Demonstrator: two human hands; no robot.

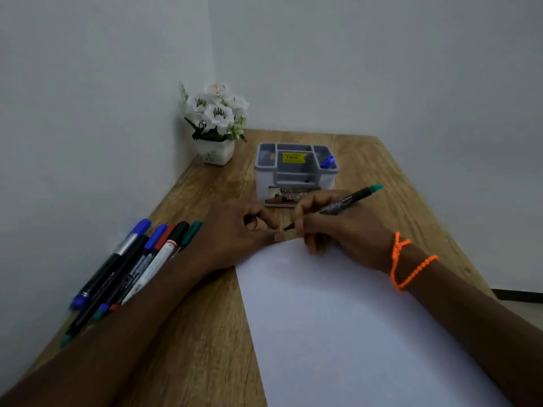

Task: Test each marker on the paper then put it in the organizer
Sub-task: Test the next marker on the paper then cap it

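A person's right hand (332, 227), an orange beaded cord (411, 262) tied at its wrist, grips a black marker with a teal end (343, 202) in a writing hold, the dark tip pointing down and left just beyond the far edge of a blank white sheet of paper (352, 333) on a wood-grain tabletop (205, 333). The marker's teal end tilts up and away to the right. The left hand (238, 230) rests close beside it at the sheet's far left corner, fingers curled around a small dark object that may be the marker's cap; motion blur makes it hard to tell. Just beyond both hands stands a grey plastic desk organizer (295, 171) with several compartments, a yellow price sticker (293, 157) on an inner wall and a blue-capped marker (327, 162) leaning in its right-hand compartment. To the left of the left forearm, a loose bunch of markers (132, 265) with blue, red, black and green caps lies along the tabletop's edge by the wall. A small white pot of white artificial flowers (216, 121) sits in the far corner.
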